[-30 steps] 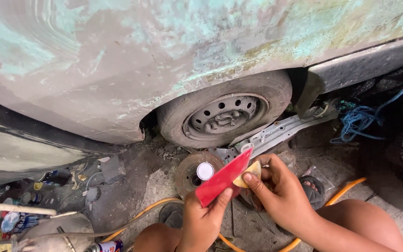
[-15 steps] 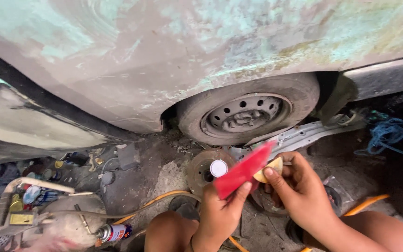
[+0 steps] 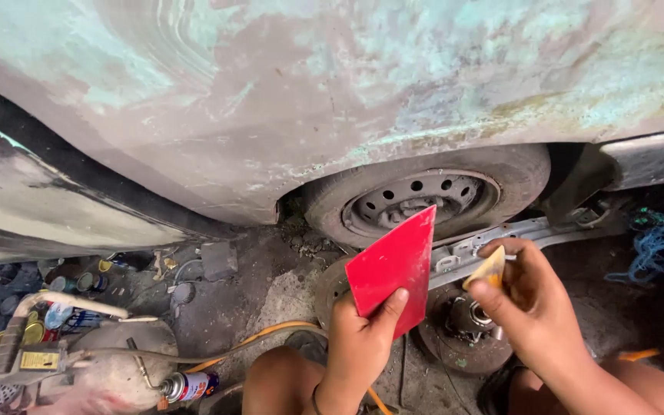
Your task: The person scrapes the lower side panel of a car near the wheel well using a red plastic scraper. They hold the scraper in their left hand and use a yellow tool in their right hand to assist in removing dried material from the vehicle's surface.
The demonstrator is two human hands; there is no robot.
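My left hand (image 3: 359, 350) grips a flat red plastic card (image 3: 392, 265) by its lower edge and holds it upright in front of me. My right hand (image 3: 528, 307) pinches a small yellow spreader (image 3: 488, 268) between thumb and fingers, a short way to the right of the red card. Both hands hover over two rusty brake discs (image 3: 455, 346) lying on the dirty ground. Behind them is a car wheel (image 3: 420, 196) with a steel rim, under a sanded, patchy grey-green car body panel (image 3: 332, 84).
A metal bracket (image 3: 501, 234) lies by the wheel. An orange hose (image 3: 270, 338) runs across the ground. A spray can (image 3: 190, 384), small tins (image 3: 32, 307) and a machine sit at lower left. Blue rope (image 3: 662, 246) lies at right. My knees are at the bottom edge.
The view has shifted right and closer. My left hand turned the red card more upright. My right hand drew away from it, so the yellow spreader now stands apart.
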